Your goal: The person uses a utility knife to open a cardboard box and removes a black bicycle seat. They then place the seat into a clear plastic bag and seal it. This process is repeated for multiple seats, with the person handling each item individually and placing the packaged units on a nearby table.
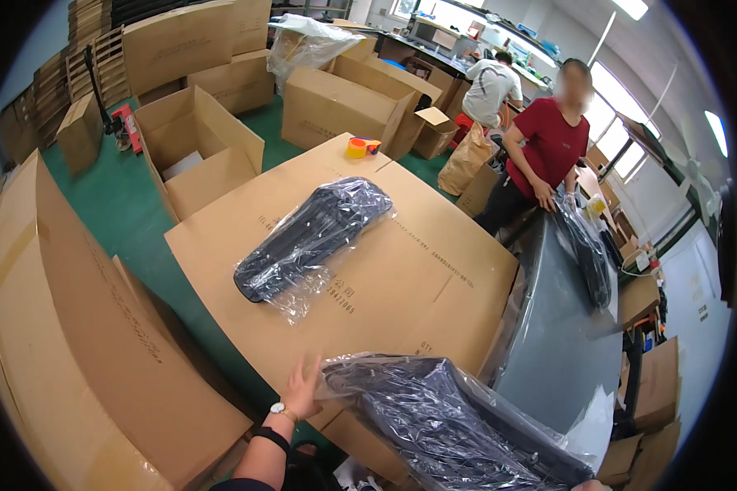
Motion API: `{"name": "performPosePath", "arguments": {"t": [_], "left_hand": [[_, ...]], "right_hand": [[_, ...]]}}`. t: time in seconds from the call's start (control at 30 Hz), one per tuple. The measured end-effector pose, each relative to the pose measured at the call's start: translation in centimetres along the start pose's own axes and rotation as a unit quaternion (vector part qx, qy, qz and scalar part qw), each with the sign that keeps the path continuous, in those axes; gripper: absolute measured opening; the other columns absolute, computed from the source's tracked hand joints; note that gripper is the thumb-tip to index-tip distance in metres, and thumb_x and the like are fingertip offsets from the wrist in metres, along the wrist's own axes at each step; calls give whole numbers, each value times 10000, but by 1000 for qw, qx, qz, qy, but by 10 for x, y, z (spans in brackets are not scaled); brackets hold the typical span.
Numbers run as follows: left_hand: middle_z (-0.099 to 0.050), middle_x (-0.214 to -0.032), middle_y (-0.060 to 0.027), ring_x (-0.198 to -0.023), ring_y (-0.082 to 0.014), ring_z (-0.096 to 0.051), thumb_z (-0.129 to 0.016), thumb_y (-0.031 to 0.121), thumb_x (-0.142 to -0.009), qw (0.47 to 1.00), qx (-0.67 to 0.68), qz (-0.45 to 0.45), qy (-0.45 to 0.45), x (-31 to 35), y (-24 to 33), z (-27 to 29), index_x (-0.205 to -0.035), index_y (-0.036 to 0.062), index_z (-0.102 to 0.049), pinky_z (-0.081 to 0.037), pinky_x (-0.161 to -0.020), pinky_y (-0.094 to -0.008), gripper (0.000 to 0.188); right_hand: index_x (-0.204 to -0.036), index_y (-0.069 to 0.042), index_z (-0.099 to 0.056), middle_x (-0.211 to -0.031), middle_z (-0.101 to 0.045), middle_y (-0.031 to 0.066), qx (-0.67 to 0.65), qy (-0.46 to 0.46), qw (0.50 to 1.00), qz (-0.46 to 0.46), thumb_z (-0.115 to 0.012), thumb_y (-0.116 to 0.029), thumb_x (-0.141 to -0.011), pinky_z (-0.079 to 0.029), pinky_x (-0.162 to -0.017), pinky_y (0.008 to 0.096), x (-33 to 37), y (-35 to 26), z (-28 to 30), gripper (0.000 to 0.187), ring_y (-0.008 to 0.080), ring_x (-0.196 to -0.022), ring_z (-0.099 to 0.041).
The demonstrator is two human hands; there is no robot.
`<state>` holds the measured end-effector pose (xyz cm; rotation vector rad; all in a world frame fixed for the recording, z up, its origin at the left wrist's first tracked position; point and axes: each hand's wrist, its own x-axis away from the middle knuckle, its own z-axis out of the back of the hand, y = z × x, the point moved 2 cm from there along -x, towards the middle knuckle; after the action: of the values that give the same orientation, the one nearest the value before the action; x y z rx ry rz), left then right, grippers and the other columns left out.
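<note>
A long dark panel wrapped in clear plastic lies slanted in front of me, from the cardboard's near edge toward the lower right. By its left end is my left hand, fingers stretched out and apart, beside the plastic. Only a sliver of my right hand shows at the lower edge, by the panel's right end; its fingers are hidden. Farther off, a second black, ribbed-looking panel in clear plastic rests on a large flat cardboard surface. What exactly these panels are, I cannot tell.
An orange-and-yellow tape roll sits on the cardboard's far edge. Large open cartons stand left and behind. At the grey table to the right, a person in red handles another wrapped panel. Another person sits farther back.
</note>
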<state>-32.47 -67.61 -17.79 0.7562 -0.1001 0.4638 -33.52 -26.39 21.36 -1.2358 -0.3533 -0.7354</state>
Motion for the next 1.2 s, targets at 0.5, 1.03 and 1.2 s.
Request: {"name": "performPosePath", "arguments": {"t": [0.5, 1.03, 1.2], "left_hand": [[-490, -1339, -198, -1194, -356, -494, -377, 656, -903, 397, 907, -22, 142, -40, -68, 3, -1266, 3, -507, -411, -1012, -492, 759], [-528, -1277, -109, -1194, -234, -502, -810, -16, -635, 723, 675, 30, 144, 92, -23, -36, -1326, 3, -420, -364, -1053, -372, 794], [-529, -1281, -98, -1156, -228, -518, -697, -35, -748, 619, 705, 152, 309, 58, -27, 8, -1355, 10, -419, -401, -1009, -369, 669]], "right_hand": [[-1334, -71, -454, -1257, -555, 122, -42, -225, 972, 60, -586, -262, -804, -462, -953, 412, -26, -76, -54, 579, 244, -1130, -552], [-1202, -50, -572, -1149, -629, 94, -100, -330, 924, 166, -546, -437, -909, -450, -968, 356, -284, -138, -261, 485, 229, -1036, -604], [-1274, -37, -515, -1255, -558, 86, -132, -393, 867, 275, -584, -342, -896, -314, -1076, 366, -249, -162, -340, 491, 232, -1124, -515]]}}
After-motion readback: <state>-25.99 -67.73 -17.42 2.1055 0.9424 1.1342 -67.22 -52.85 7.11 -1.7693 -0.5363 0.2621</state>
